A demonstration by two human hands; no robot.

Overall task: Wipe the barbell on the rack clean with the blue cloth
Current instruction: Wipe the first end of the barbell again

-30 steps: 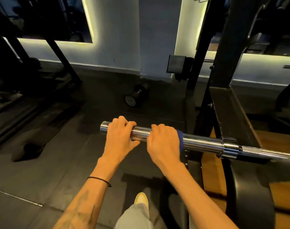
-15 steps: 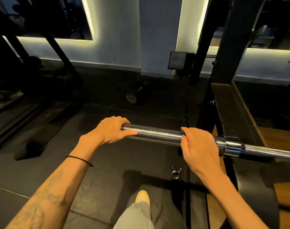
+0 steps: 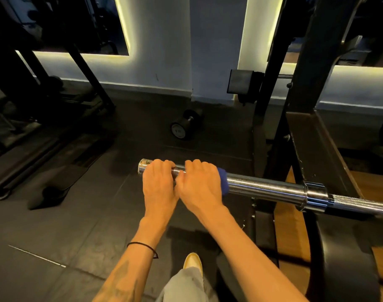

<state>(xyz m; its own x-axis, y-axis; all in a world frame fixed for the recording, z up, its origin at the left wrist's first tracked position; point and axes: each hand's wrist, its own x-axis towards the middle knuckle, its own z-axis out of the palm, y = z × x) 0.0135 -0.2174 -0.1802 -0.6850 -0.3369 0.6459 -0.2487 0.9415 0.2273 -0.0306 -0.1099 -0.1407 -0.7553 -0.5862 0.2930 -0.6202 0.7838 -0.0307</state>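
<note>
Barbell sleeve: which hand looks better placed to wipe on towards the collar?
The right hand, probably: it grips the sleeve over the blue cloth, nearer the collar. The left hand is bare.

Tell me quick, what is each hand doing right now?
Left hand: closed bare on the barbell sleeve, near its free end.
Right hand: closed on the blue cloth, wrapped around the sleeve, beside the left.
</note>
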